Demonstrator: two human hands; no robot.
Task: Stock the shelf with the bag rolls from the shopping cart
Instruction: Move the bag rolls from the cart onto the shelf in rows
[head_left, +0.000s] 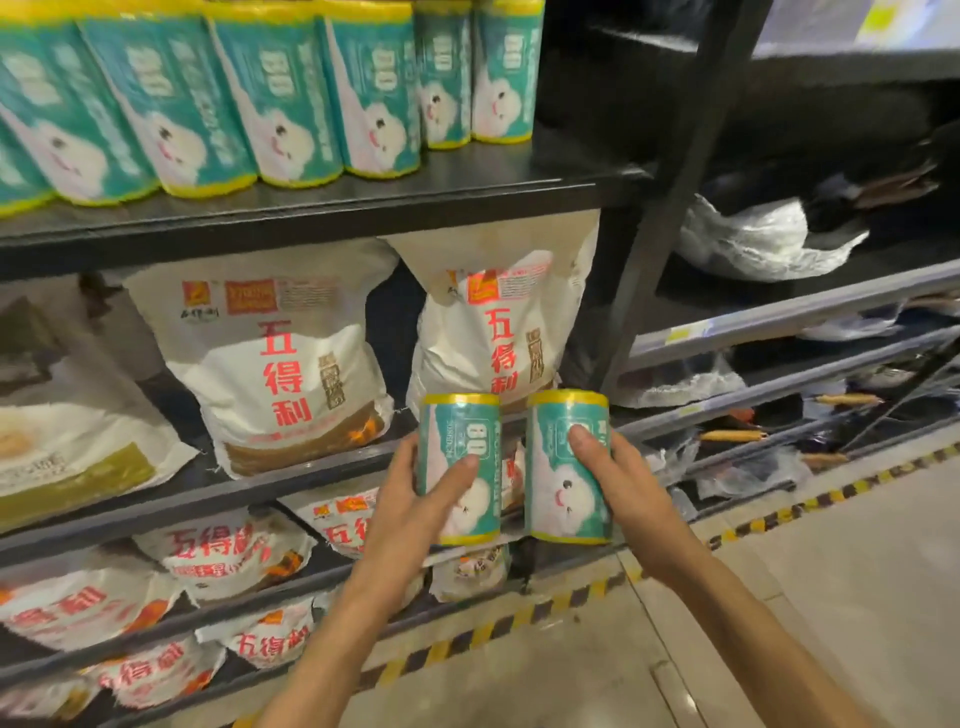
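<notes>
Already lifted, two bag rolls stand upright side by side in front of the person, one in each hand. The left hand (415, 499) wraps the left bag roll (460, 467), thumb across its front and fingers behind; the right hand (618, 483) clasps the right bag roll (563, 493) the same way, thumb pressed on the label. The two rolls sit just beside each other with a narrow gap between, long axes vertical, yellow ends up and down.

Their goal lies at about eleven o'clock from the hands: the top shelf (363, 202), where a row of stocked bag rolls (291, 93) stands upright in the same pose. The bare stretch of that shelf board (582, 156) is at twelve to one o'clock, directly above the right hand and just past the last roll in the row. In my judgement the right hand is the nearer one to that gap, so its roll should go up first, kept vertical and set down beside the end roll; the left roll would follow to its right.

Flour sacks (291, 358) on the shelf below stand behind the hands.
</notes>
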